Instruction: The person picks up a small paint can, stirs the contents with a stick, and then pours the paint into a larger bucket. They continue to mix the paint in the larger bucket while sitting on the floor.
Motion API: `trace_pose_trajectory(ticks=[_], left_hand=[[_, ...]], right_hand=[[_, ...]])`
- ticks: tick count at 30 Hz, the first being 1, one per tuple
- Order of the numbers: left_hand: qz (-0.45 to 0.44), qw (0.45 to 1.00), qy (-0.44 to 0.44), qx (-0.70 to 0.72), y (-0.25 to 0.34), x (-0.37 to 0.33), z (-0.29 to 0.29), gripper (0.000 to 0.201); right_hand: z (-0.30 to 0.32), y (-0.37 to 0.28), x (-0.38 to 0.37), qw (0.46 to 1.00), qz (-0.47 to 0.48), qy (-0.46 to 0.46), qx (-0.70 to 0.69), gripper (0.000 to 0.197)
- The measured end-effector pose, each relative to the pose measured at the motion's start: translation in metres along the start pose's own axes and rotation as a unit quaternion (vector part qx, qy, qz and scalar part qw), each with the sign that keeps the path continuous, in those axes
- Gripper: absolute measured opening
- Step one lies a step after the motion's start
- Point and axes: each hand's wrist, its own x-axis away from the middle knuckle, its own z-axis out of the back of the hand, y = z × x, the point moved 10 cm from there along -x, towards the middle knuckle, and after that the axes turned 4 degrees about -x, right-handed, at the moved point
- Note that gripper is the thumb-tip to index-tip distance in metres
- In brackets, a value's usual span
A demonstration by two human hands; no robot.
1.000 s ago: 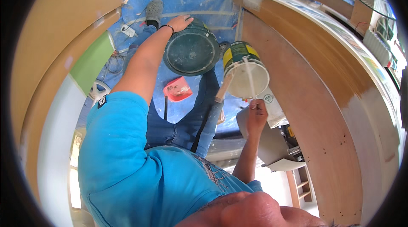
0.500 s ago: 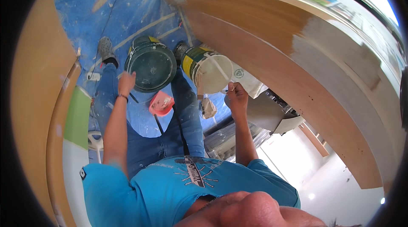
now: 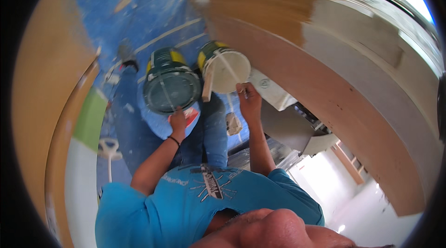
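Observation:
A dark green bucket (image 3: pixel 172 91) with a yellow band stands on the left, a pale handle strip running across its round top. At its near rim, my left hand (image 3: pixel 178 121) is closed on the lower end of that handle. The second bucket (image 3: pixel 227 72), green and yellow with a whitish top, sits to the right. My right hand (image 3: pixel 249 98) grips the end of its pale handle, fingers pinched near the rim. A flat wooden stick (image 3: pixel 207 83) lies against this bucket's left side. Partly hidden behind my left hand is a red plastic piece (image 3: pixel 190 116).
Blue sheeting (image 3: pixel 144 20) with tape strips covers the floor. A long wooden panel (image 3: pixel 297 57) with pale patches curves along the right. Tan boards (image 3: pixel 51 90) rise on the left. A white sack (image 3: pixel 274 91) and a small beige lump (image 3: pixel 233 124) lie by the right bucket.
My left hand has moved right from the left bucket's side to its near rim, and the handle now crosses the top. The right hand still holds its handle; the view has shifted.

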Motion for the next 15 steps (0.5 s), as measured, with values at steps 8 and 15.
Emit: trace_pose_trajectory(ticks=[8, 15], left_hand=[[-0.07, 0.996, 0.034, -0.035, -0.033, -0.017, 0.007, 0.046], [-0.144, 0.9, -0.19, -0.366, -0.093, -0.108, -0.032, 0.026]], right_hand=[[-0.059, 0.016, -0.028, 0.998, -0.024, -0.047, -0.043, 0.031], [-0.135, 0.049, -0.073, 0.996, 0.023, -0.088, 0.022, 0.043]])
